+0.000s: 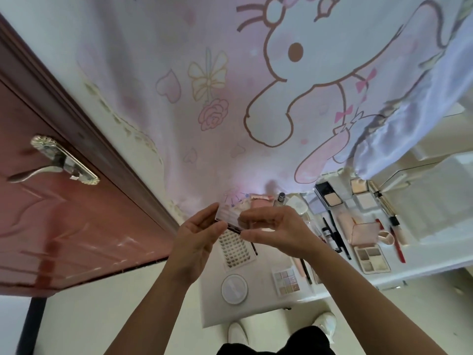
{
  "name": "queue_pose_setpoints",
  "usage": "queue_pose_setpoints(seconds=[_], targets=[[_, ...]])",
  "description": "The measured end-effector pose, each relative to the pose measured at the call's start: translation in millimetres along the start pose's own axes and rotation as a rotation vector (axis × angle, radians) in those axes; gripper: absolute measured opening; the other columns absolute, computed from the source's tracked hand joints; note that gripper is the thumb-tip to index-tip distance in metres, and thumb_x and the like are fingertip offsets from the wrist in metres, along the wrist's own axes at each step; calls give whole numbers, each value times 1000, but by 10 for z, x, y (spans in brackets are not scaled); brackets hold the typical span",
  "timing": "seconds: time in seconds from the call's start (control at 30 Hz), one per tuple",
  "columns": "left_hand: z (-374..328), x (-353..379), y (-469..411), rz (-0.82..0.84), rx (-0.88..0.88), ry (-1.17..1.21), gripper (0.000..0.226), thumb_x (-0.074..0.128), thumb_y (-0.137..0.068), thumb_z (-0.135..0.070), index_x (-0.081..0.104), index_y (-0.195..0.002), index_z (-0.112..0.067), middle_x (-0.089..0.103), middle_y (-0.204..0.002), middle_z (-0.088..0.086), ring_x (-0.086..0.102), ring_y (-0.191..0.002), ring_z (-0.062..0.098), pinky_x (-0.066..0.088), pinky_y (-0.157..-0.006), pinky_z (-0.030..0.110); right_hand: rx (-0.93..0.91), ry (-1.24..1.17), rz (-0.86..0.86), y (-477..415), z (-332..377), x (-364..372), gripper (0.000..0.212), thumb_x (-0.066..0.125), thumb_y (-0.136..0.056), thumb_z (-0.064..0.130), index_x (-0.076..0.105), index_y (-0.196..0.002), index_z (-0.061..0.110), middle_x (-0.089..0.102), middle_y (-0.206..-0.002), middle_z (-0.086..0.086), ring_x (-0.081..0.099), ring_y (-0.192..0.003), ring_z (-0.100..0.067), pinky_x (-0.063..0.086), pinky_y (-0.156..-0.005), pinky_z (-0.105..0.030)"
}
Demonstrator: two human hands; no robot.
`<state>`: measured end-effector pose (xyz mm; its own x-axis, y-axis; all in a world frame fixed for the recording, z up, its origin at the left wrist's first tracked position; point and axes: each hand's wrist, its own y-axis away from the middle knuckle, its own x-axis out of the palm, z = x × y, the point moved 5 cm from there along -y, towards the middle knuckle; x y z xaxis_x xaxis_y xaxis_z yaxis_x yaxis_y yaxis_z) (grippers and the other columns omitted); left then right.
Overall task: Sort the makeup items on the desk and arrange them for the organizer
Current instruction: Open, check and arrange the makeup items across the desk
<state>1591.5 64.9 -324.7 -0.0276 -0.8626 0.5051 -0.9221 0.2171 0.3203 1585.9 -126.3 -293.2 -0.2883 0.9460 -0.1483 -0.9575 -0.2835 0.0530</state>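
Note:
Both hands hold a small pink palette [227,215] above the white desk [258,313]. My left hand [198,238] grips its left edge with curled fingers. My right hand [271,226] pinches its right side between thumb and fingers. Under the hands lies a tray of false lashes [234,249]. A round white compact [234,288] and a small eyeshadow palette [286,280] lie nearer the front edge. To the right are a four-pan eyeshadow palette [371,258], a pink case [364,233], black pencils [337,234], a red pencil [398,247] and open powder compacts [330,197].
A cartoon-print curtain [256,98] hangs behind the desk. A red-brown door [64,213] with a metal handle [61,160] stands at the left. White organizer drawers [440,196] sit at the right. White shoes [238,333] show below the desk's front edge.

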Motion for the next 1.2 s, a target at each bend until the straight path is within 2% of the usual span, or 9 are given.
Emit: queue_pose_setpoints(seconds=[0.1, 0.2, 0.3, 0.37, 0.6, 0.8, 0.87, 1.07, 1.2], targets=[[29, 5, -5, 15, -20, 18, 99, 101, -44, -22, 58, -131, 0, 67, -122, 22, 67, -109, 26, 55, -88, 27, 0, -12, 6, 12, 16, -10, 26, 82, -79, 14, 76, -97, 33, 77, -101, -2, 73, -96, -19, 58, -85, -26], [70, -27, 13, 16, -34, 49, 93, 100, -42, -20, 63, -125, -1, 67, -123, 21, 67, -109, 24, 55, -91, 27, 20, -12, -63, -34, -56, -80, 14, 72, -87, 30, 80, -94, 23, 75, -89, -17, 72, -85, -31, 61, -76, -36], [102, -58, -8, 61, -28, 83, 71, 89, -67, -18, 61, -129, 1, 62, -129, 26, 61, -120, 34, 54, -97, 35, 86, -136, -62, -78, -119, -113, 27, 65, -95, 28, 77, -100, 5, 73, -94, -21, 73, -83, -34, 62, -77, -37], [120, -93, -38, 26, -33, 68, 51, 67, -85, -9, 56, -134, 3, 58, -134, 29, 53, -129, 41, 50, -103, 40, 133, -173, -73, -97, -135, -98, 28, 57, -97, 27, 73, -110, 7, 74, -96, -16, 74, -79, -33, 62, -70, -34], [201, -140, -69, -38, -78, 45, 37, 50, -93, 0, 61, -129, 1, 65, -126, 23, 63, -117, 30, 57, -91, 32, 116, -130, -267, -77, -243, -35, 24, 43, -106, 20, 66, -109, 13, 75, -82, -6, 70, -68, -25, 54, -57, -27], [301, -249, -135, -36, -126, -230, 32, 61, -92, -1, 67, -123, -3, 71, -116, 17, 68, -103, 26, 56, -89, 40, 137, -78, -336, -54, -309, -82, 21, 47, -105, 28, 63, -112, 17, 75, -84, -8, 70, -69, -24, 54, -59, -25], [351, -336, -162, -74, -149, -332, 23, 65, -92, -8, 75, -113, -12, 74, -105, 9, 61, -88, 21, 50, -76, 35, 165, -39, -320, -75, -373, -82, 22, 47, -105, 30, 64, -110, 18, 74, -85, -7, 71, -70, -23, 54, -59, -26], [669, -801, -167, -358, -246, -186, 22, 57, -98, -8, 69, -116, -13, 72, -97, 3, 62, -87, 13, 43, -76, 28, 459, 160, -230, -186, -1041, 10, 33, 43, -104, 43, 64, -110, 18, 71, -104, -3, 70, -77, -15, 56, -76, -33], [899, -1241, -104, -609, -279, -75, 22, 56, -98, -3, 64, -118, -9, 69, -96, 5, 60, -85, 15, 45, -72, 29, 633, 531, -25, -119, -1649, 195, 34, 54, -98, 35, 63, -127, 19, 68, -124, -2, 65, -110, -18, 45, -104, -35]])
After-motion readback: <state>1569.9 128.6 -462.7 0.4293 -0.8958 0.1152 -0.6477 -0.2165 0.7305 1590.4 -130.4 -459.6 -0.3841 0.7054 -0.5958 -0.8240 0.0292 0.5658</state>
